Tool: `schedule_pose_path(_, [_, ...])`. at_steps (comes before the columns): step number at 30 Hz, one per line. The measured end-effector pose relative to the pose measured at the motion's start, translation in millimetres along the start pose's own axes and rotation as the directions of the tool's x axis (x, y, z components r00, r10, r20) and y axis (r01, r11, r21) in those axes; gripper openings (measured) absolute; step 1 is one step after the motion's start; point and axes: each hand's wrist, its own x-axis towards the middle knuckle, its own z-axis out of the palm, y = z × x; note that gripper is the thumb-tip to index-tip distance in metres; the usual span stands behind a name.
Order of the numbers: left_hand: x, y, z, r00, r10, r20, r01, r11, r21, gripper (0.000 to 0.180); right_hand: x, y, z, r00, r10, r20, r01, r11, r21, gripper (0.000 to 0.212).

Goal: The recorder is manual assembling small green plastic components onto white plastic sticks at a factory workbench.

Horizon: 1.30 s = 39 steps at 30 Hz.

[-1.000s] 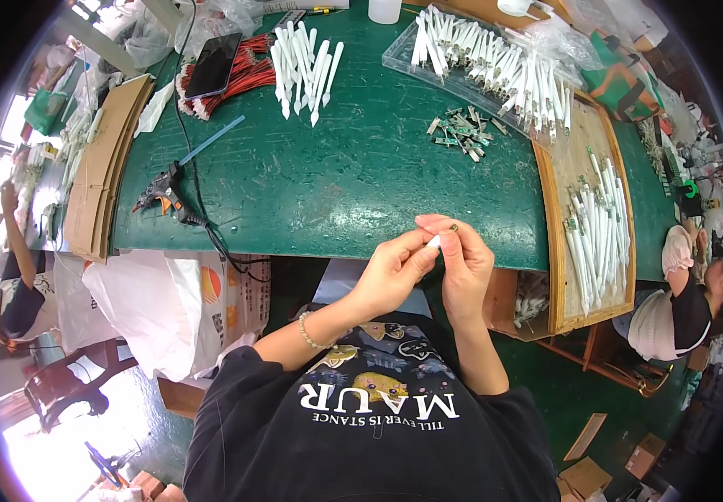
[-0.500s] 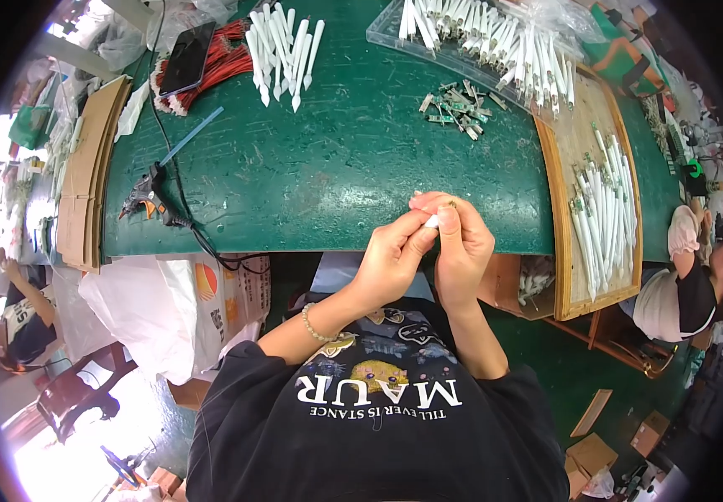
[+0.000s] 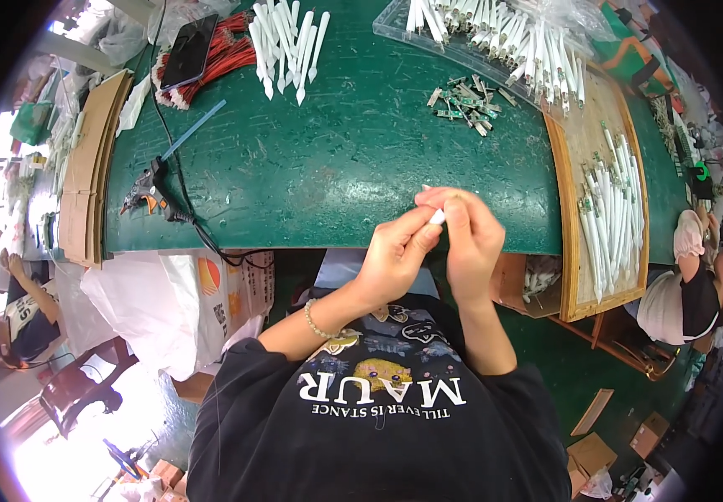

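Close to the table's near edge, my two hands meet around a small white piece (image 3: 438,217), mostly covered by fingers; only a rounded white bit shows. My left hand (image 3: 395,255) pinches it between thumb and forefinger. My right hand (image 3: 474,238) is closed too, its fingers curled over the far side, and what lies inside them is hidden. Beyond my hands lies a loose heap of small green circuit boards (image 3: 472,105). Slim white candle-shaped sticks with pointed tips (image 3: 307,54) lie in a bunch at the far left.
A glue gun (image 3: 154,197) with a blue glue stick and trailing cable lies left. Behind it a dark phone (image 3: 190,52) rests on red wires (image 3: 226,63). A clear tray (image 3: 395,32) of white tubes stands back right, beside a wooden-framed tray (image 3: 575,276) with more tubes. Other people sit at both sides.
My right hand has shifted slightly right, and its thumb has moved up off the white piece. My left hand keeps its pinch. The whole view has shifted a little.
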Motion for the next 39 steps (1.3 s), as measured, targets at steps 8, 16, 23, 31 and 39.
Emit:
schedule_pose_path(8, [2, 4, 2, 1.000, -0.013, 0.015, 0.013, 1.000, -0.019, 0.024, 4, 7, 6, 0.997, -0.025, -0.067, 0.029, 0.998, 0.059, 0.024])
schedule_pose_path(16, [4, 5, -3, 0.994, -0.104, 0.038, 0.106, 0.992, -0.064, 0.026, 2, 11, 8, 0.994, -0.088, -0.057, 0.088, 0.996, -0.001, 0.025])
schedule_pose_path(23, [2, 7, -2, 0.997, -0.076, 0.025, 0.077, 0.996, -0.036, 0.024, 3, 1, 8, 0.999, 0.033, -0.032, -0.031, 0.998, 0.055, 0.025])
schedule_pose_path(31, [4, 6, -3, 0.994, -0.103, 0.030, 0.103, 0.994, -0.030, 0.024, 11, 10, 4, 0.998, 0.058, 0.008, -0.059, 0.982, 0.177, 0.024])
schedule_pose_path(39, [6, 8, -4, 0.984, -0.166, 0.066, 0.173, 0.978, -0.114, 0.025, 15, 4, 2, 0.993, 0.117, 0.016, -0.117, 0.966, 0.229, 0.023])
